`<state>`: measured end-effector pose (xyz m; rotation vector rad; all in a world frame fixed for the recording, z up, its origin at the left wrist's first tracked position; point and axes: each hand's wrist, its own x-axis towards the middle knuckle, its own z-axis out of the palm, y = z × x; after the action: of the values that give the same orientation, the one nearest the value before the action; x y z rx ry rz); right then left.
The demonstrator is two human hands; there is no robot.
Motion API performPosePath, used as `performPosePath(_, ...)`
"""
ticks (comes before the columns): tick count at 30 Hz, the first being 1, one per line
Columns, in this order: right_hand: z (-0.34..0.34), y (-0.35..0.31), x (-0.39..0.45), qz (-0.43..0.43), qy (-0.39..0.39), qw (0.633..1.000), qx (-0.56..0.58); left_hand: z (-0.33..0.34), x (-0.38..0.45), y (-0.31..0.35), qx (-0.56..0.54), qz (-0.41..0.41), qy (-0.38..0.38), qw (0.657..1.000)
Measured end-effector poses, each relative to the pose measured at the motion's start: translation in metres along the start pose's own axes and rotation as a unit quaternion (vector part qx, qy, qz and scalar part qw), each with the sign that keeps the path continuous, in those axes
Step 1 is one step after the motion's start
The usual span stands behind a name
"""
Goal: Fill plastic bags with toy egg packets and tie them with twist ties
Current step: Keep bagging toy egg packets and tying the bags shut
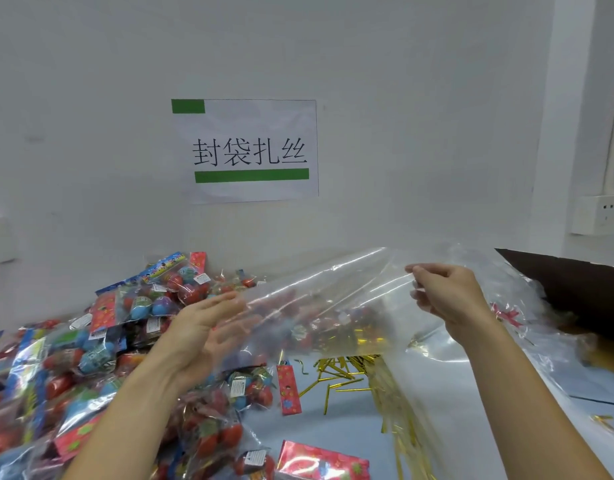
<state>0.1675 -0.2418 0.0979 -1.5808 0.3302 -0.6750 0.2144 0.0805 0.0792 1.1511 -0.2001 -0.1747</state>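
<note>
A large clear plastic bag is held up in the air across the middle of the head view. My right hand pinches its upper edge between thumb and fingers. My left hand reaches into the bag's left end with straight fingers that show through the film. A big heap of toy egg packets with red and blue eggs covers the table's left side. Gold twist ties lie scattered on the blue table below the bag.
More clear bags lie in a pile at the right. A dark brown box edge stands at the far right. A paper sign hangs on the white wall behind, and a wall socket sits at the right.
</note>
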Motion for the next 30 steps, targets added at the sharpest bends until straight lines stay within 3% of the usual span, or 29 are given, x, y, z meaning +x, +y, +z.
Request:
performPosePath(4, 0.002, 0.004, 0.004, -0.001, 0.023, 0.999, -0.046, 0.003, 0.003, -0.006, 0.106, -0.004, 0.026, 0.994)
performPosePath(10, 0.007, 0.006, -0.002, -0.021, 0.084, 0.973, -0.216, 0.004, 0.001, -0.005, 0.078, -0.004, 0.041, 0.996)
performPosePath(16, 0.034, -0.005, -0.021, -0.045, 0.109, 0.900, -0.419, 0.021, -0.004, -0.008, 0.192, 0.103, 0.147, 0.965)
performPosePath(19, 0.050, -0.014, -0.032, -0.102, 0.096, 0.905, -0.401, 0.026, -0.003, -0.010, 0.239, 0.160, 0.161, 0.944)
performPosePath(22, 0.065, -0.027, -0.047, -0.173, 0.024, 0.940, -0.293, 0.031, -0.006, -0.012, 0.227, 0.202, 0.150, 0.941)
performPosePath(24, 0.074, -0.034, -0.057, -0.165, -0.103, 0.960, -0.202, 0.038, -0.009, -0.012, 0.206, 0.229, 0.147, 0.940)
performPosePath(27, 0.088, -0.035, -0.069, -0.170, -0.268, 0.924, -0.213, 0.050, -0.012, -0.012, 0.193, 0.271, 0.146, 0.932)
performPosePath(30, 0.098, -0.029, -0.073, -0.168, -0.297, 0.923, -0.178, 0.061, -0.013, -0.016, 0.184, 0.285, 0.133, 0.931)
